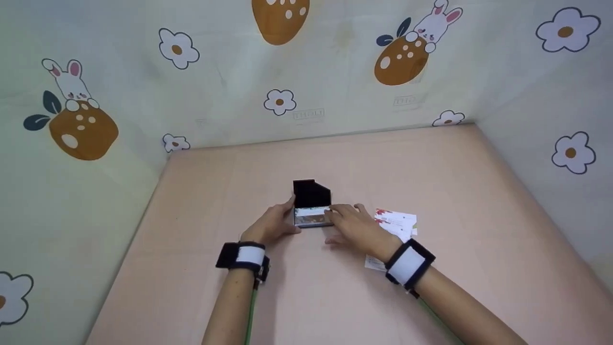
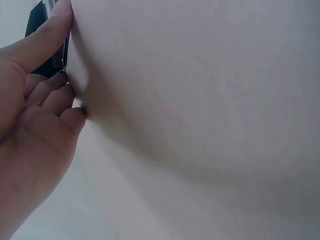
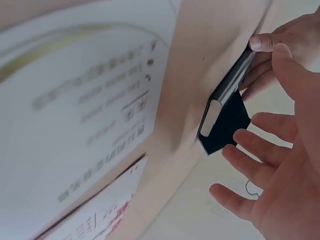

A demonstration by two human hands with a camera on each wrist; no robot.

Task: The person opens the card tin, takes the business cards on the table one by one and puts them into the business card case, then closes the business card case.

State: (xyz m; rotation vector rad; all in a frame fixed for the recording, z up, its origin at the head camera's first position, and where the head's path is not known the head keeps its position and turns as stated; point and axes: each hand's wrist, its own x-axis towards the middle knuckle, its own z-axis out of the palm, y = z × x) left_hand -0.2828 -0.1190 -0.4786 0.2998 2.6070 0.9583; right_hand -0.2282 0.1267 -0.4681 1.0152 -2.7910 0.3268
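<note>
A small card case [image 1: 313, 223] lies on the table with its black lid [image 1: 310, 193] folded back. Inside it are a white-edged card and a shiny surface. My left hand [image 1: 272, 224] holds the case by its left end, thumb at the front edge and fingers toward the back. In the left wrist view that hand [image 2: 40, 115] partly covers the case. Over the right end, my right hand [image 1: 357, 227] reaches with its fingertips at the case. The right wrist view shows this hand [image 3: 285, 150] with fingers spread and loosely bent.
Several printed cards [image 1: 400, 223] with red marks lie on the pink table [image 1: 230, 182], partly under my right wrist. One white card [image 3: 75, 115] appears large in the right wrist view. Patterned cloth walls [image 1: 335, 72] with flowers and rabbits stand behind and at both sides.
</note>
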